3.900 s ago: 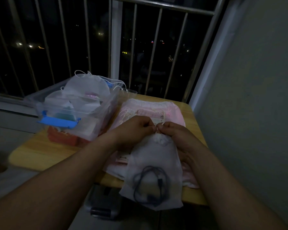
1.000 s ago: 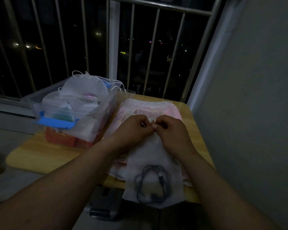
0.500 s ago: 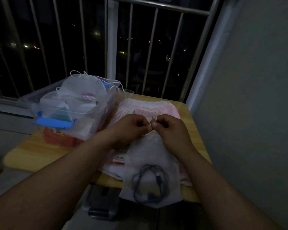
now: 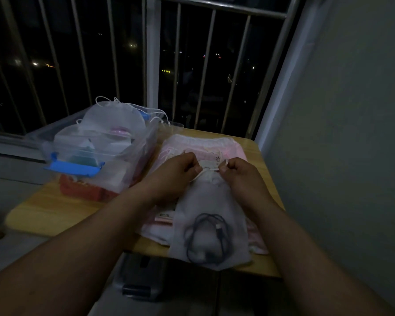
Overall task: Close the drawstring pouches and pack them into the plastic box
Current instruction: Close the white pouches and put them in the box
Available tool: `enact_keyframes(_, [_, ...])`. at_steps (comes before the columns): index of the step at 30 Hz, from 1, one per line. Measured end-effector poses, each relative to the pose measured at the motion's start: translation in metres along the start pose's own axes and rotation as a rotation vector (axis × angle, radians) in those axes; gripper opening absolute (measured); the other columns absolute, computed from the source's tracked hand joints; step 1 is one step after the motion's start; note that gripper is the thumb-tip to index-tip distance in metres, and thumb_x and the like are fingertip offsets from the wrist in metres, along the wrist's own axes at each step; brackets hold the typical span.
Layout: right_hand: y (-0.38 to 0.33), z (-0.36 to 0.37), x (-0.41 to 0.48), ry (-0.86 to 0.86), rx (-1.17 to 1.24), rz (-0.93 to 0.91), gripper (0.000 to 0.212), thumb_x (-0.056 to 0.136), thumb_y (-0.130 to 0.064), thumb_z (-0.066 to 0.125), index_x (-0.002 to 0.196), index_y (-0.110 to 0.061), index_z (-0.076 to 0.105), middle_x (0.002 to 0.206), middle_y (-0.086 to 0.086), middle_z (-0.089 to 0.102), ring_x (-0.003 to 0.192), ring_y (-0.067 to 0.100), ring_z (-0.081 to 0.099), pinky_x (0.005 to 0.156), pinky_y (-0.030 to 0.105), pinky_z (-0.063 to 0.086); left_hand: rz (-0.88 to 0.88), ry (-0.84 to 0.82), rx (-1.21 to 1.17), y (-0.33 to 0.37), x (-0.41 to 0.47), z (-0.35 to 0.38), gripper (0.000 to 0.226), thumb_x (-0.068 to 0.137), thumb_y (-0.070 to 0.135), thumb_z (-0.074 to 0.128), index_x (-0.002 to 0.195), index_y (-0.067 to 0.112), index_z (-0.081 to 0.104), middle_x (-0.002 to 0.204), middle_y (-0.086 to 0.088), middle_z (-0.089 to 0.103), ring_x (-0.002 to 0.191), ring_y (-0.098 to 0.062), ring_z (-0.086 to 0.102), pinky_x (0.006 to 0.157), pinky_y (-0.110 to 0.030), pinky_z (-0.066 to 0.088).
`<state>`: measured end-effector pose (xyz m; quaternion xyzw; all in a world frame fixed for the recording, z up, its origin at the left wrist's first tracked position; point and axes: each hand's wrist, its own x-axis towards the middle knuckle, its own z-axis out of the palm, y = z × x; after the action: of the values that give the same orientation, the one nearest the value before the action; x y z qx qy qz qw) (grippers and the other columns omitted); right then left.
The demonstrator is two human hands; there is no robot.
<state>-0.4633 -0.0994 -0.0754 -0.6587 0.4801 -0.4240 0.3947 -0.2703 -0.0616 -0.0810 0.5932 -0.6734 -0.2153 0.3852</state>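
A white see-through drawstring pouch [image 4: 211,215] with a dark coiled cable inside lies on the table's front edge, its bottom hanging over. Its neck is gathered tight. My left hand [image 4: 176,172] pinches the string on the neck's left side. My right hand [image 4: 242,176] pinches the string on the right side. Under the pouch lies a pile of pink pouches [image 4: 233,148]. The clear plastic box [image 4: 123,160] with a blue latch stands at the left, holding several white pouches that rise above its rim.
The small wooden table [image 4: 55,208] stands against a metal railing [image 4: 153,53] at the back and a wall [image 4: 340,133] on the right. A red packet [image 4: 82,189] lies under the box. A dark object [image 4: 139,283] sits on the floor below the table.
My hands have moved apart from each other at the pouch's neck, drawing the strings sideways. The pouch's neck looks more tightly gathered.
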Motion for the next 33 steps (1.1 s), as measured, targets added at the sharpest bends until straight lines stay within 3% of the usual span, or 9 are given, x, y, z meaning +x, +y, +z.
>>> enact_keyframes(8, [0.000,0.001,-0.002,0.023,-0.017,0.005,0.017,0.101,-0.022,0.062,0.087,-0.018,0.070,0.080,-0.008,0.068,0.070,0.005,0.057,0.065,0.024,0.044,0.006,0.071,0.055,-0.006,-0.007,-0.003,0.022,0.103,0.032,0.058,0.085,0.019,0.057,0.084,0.001,0.065,0.086,-0.023,0.061,0.085,-0.046,0.053])
enact_keyframes(11, [0.003,0.000,0.000,0.046,-0.068,-0.005,0.018,0.102,-0.022,0.061,0.090,-0.011,0.068,0.082,0.003,0.068,0.072,0.010,0.055,0.065,0.028,0.043,-0.108,0.023,-0.051,0.002,-0.011,-0.001,0.032,0.104,0.044,0.053,0.085,0.021,0.063,0.086,0.000,0.069,0.084,-0.020,0.064,0.089,-0.049,0.054])
enact_keyframes(14, [0.004,-0.004,0.004,0.100,-0.037,-0.011,0.020,0.102,-0.023,0.061,0.089,-0.008,0.069,0.091,0.013,0.072,0.078,0.016,0.060,0.075,0.036,0.052,-0.308,-0.155,-0.396,0.018,-0.017,-0.004,0.046,0.103,0.055,0.050,0.102,0.016,0.074,0.094,-0.003,0.079,0.090,-0.021,0.075,0.083,-0.039,0.059])
enact_keyframes(16, [0.004,-0.008,0.008,0.116,0.030,0.036,0.021,0.100,-0.025,0.063,0.085,-0.012,0.070,0.088,0.006,0.074,0.082,0.017,0.063,0.079,0.036,0.053,-0.297,-0.195,-0.342,0.022,-0.018,-0.005,0.040,0.103,0.047,0.056,0.095,0.013,0.077,0.087,-0.005,0.079,0.079,-0.017,0.075,0.073,-0.030,0.057])
enact_keyframes(20, [0.004,-0.011,0.009,0.024,0.173,0.181,0.032,0.097,-0.042,0.067,0.090,-0.013,0.077,0.091,0.004,0.079,0.091,0.021,0.071,0.087,0.041,0.058,-0.314,-0.004,-0.395,0.014,-0.013,0.002,0.033,0.105,0.030,0.058,0.083,0.010,0.073,0.081,-0.007,0.077,0.074,-0.020,0.070,0.070,-0.031,0.056])
enact_keyframes(24, [-0.003,-0.016,0.000,-0.181,0.293,0.334,0.032,0.098,-0.042,0.068,0.110,-0.013,0.075,0.101,0.006,0.080,0.097,0.027,0.076,0.088,0.040,0.060,-0.390,0.156,-0.486,0.006,-0.004,0.001,0.029,0.106,0.029,0.053,0.107,0.007,0.072,0.104,-0.013,0.074,0.096,-0.027,0.070,0.088,-0.040,0.057])
enact_keyframes(26, [-0.001,-0.016,-0.003,-0.228,0.227,0.291,0.025,0.099,-0.031,0.068,0.103,-0.007,0.076,0.097,0.012,0.080,0.092,0.031,0.076,0.085,0.041,0.061,-0.420,0.197,-0.547,0.005,-0.002,0.003,0.029,0.106,0.028,0.052,0.115,0.007,0.069,0.111,-0.015,0.073,0.101,-0.029,0.069,0.093,-0.043,0.056])
enact_keyframes(29, [0.000,-0.012,-0.005,-0.164,0.151,0.198,0.016,0.101,-0.015,0.065,0.091,-0.009,0.077,0.087,0.010,0.080,0.079,0.026,0.074,0.072,0.033,0.060,-0.448,0.229,-0.723,0.008,-0.002,0.006,0.026,0.106,0.025,0.052,0.120,0.009,0.067,0.114,-0.016,0.074,0.104,-0.032,0.071,0.095,-0.045,0.057])
enact_keyframes(33, [-0.003,-0.008,-0.003,-0.088,0.183,0.139,0.018,0.103,-0.016,0.062,0.093,-0.012,0.076,0.092,0.010,0.080,0.086,0.030,0.074,0.083,0.042,0.060,-0.539,0.295,-0.940,0.008,-0.004,0.000,0.031,0.105,0.042,0.051,0.112,0.017,0.068,0.099,-0.013,0.077,0.094,-0.032,0.073,0.088,-0.046,0.059])
